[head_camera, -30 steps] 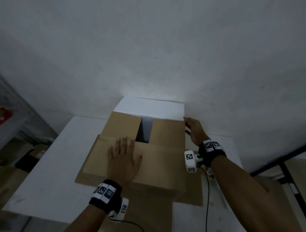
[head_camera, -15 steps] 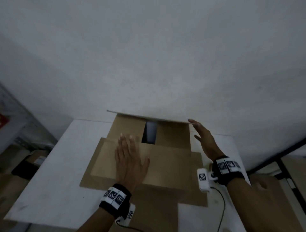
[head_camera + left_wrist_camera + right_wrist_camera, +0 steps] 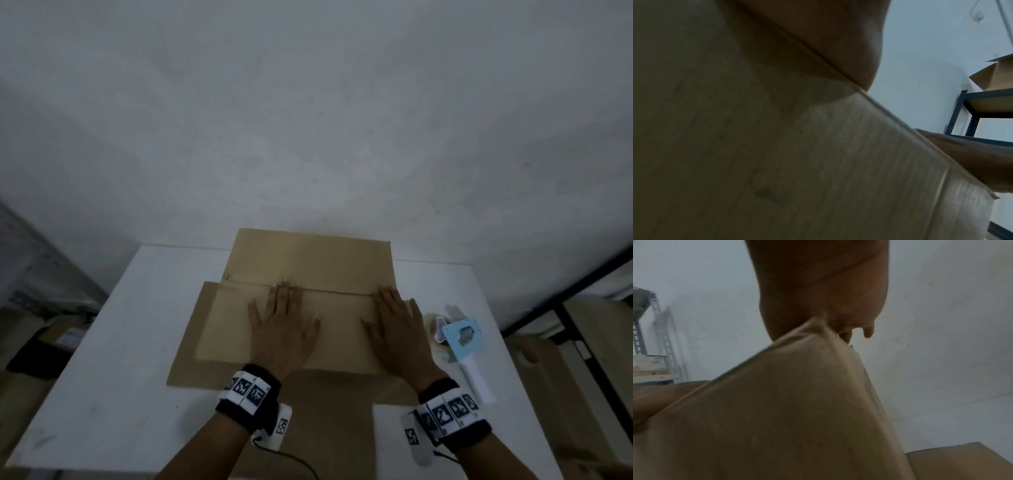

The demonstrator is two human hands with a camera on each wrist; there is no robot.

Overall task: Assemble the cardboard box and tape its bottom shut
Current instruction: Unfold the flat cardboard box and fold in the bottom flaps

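A brown cardboard box [image 3: 308, 263] stands on the white table [image 3: 102, 377] with its flaps folded down flat, and the seam runs across its top. My left hand [image 3: 281, 325] lies flat on the near flap, fingers straight, fingertips at the seam. My right hand [image 3: 397, 329] presses flat on the same flap near the box's right edge. A light blue tape dispenser [image 3: 462, 342] with a white handle lies on the table just right of the box. In the left wrist view the palm [image 3: 818, 40] rests on cardboard [image 3: 756, 162]. The right wrist view shows the palm [image 3: 818, 288] over the box corner [image 3: 777, 402].
A plain white wall [image 3: 308, 102] rises right behind the table. Dark metal shelving [image 3: 982, 113] with cardboard boxes stands to the right, and a grey metal rack [image 3: 653, 337] stands to the left. More flat cardboard [image 3: 599, 359] lies low at the right.
The far flap has come down and closed the gap in the box top. My right hand moved from the far right corner onto the near flap. The tape dispenser has come into view.
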